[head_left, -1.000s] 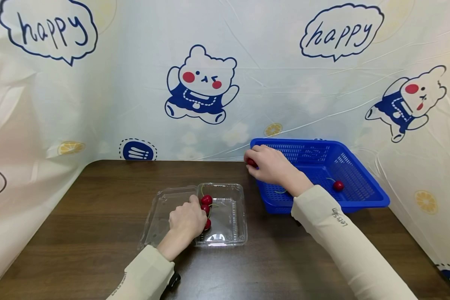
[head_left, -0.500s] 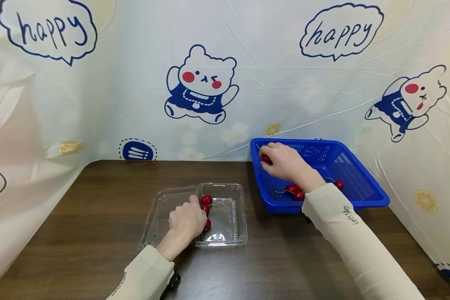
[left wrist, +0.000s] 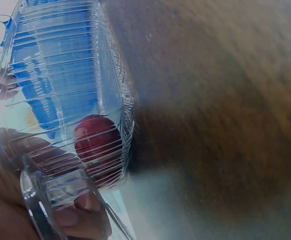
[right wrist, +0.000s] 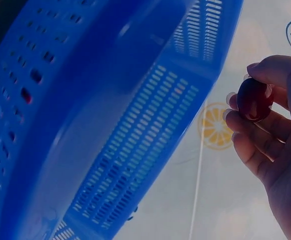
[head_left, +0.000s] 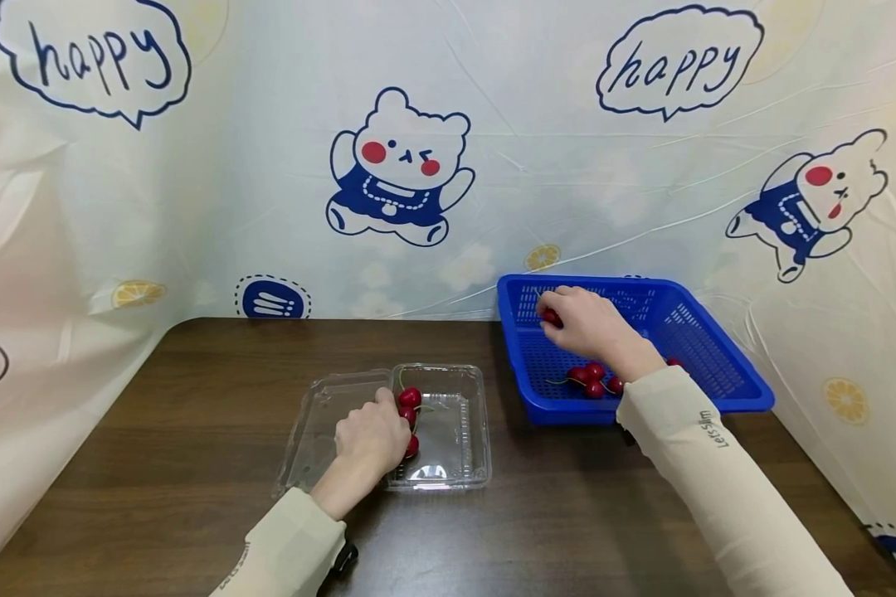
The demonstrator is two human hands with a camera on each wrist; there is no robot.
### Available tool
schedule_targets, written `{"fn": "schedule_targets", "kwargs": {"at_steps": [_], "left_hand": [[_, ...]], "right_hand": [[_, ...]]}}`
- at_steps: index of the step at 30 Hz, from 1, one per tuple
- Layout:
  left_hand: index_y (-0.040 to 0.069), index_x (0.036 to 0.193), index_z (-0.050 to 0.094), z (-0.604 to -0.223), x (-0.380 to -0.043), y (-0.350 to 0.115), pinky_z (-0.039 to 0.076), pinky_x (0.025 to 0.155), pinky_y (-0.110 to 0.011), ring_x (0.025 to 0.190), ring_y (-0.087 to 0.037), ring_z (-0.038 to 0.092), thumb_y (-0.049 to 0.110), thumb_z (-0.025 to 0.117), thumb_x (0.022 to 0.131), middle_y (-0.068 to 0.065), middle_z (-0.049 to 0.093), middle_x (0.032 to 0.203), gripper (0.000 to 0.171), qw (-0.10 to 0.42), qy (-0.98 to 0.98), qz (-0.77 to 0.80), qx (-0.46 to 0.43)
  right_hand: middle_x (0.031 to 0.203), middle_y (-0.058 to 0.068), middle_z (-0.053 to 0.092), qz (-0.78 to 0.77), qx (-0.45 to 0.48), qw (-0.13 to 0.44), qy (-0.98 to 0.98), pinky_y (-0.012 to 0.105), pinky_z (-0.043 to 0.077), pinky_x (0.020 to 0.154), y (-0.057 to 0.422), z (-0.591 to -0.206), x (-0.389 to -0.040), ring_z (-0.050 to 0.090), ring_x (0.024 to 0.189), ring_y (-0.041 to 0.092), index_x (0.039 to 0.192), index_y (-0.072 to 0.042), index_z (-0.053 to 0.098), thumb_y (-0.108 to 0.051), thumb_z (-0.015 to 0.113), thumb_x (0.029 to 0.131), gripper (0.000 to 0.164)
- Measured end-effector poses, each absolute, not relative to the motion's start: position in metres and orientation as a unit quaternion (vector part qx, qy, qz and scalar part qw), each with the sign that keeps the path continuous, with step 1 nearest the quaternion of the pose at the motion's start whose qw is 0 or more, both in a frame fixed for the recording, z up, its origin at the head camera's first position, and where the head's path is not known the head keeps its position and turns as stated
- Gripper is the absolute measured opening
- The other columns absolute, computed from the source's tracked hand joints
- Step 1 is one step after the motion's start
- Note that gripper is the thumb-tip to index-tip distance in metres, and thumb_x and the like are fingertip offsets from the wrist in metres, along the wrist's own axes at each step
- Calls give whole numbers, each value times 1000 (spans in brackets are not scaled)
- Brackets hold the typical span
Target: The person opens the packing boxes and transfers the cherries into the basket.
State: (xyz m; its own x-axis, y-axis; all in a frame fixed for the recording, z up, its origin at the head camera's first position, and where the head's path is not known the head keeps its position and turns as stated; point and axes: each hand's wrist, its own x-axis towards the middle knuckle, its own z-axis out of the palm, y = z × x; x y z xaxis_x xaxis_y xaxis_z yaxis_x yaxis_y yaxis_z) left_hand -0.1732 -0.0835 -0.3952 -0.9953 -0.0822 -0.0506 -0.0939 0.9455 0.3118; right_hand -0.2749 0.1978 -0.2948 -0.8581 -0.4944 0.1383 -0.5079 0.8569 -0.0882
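Note:
A dark red cherry (right wrist: 255, 99) is pinched between the thumb and fingers of my right hand (head_left: 590, 326), above the left part of the blue plastic basket (head_left: 742, 396). Several more cherries (head_left: 594, 389) lie on the basket floor below, partly hidden by the wrist. My left hand (head_left: 373, 434) grips the clear plastic clamshell box (head_left: 481, 439) along the fold between its lid and tray; the left wrist view has fingertips (left wrist: 88, 222) curled around the plastic. Inside the tray, cherries (head_left: 411, 398) with green stems line the left side, partly covered by this hand.
The opened lid (head_left: 321, 414) lies flat to the left of the tray on the brown wooden table (head_left: 194, 464). A printed cloth backdrop (head_left: 269, 166) rises right behind the table and the basket.
Carrying the cherry, my right hand has moved right, from the basket's left rim to over its inside. More cherries in the basket have come into sight. The left hand stays put.

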Motion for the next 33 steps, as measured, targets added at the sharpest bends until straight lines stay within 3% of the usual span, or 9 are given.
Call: {"fn": "schedule_targets", "kwargs": {"at_steps": [22, 33], "left_hand": [[-2, 96, 51, -393, -172, -83, 50, 51, -49, 65, -38, 64, 23, 52, 91, -20, 66, 76, 26, 24, 986, 158, -43], [-1, 96, 51, -394, -173, -83, 50, 50, -50, 66, -40, 65, 24, 52, 91, -21, 67, 77, 26, 23, 986, 157, -42]], "right_hand": [[89, 16, 69, 46, 222, 23, -974, 48, 56, 69, 235, -303, -280, 60, 74, 27, 100, -4, 63, -18, 64, 90, 17], [92, 18, 70, 32, 221, 16, -975, 50, 57, 73, 243, -307, -281, 62, 77, 29, 103, -1, 64, -18, 65, 89, 22]]}}
